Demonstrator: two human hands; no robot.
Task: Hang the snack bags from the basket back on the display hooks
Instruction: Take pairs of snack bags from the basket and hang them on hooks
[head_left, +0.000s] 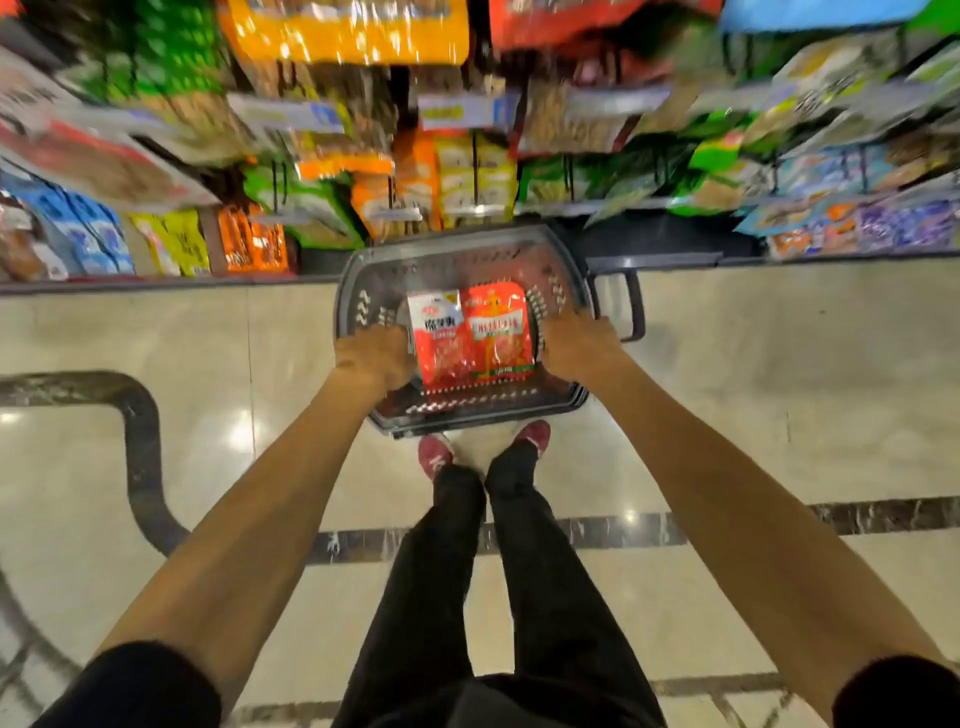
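A grey plastic basket (447, 260) stands on the floor in front of my feet, below the snack display. Two red snack bags lie side by side inside it: one with a white top (436, 338) on the left, one all red (498, 332) on the right. My left hand (371, 358) reaches into the basket and grips the left edge of the white-topped bag. My right hand (576, 345) reaches in at the basket's right side, fingers curled at the right edge of the red bag. The fingertips of both hands are hidden.
The display (467, 171) above the basket is packed with hanging snack bags on hooks, blurred by motion. The basket's handle (631, 306) sticks out to the right. Polished tile floor (779, 389) surrounds the basket, and my red shoes (434, 457) stand just behind it.
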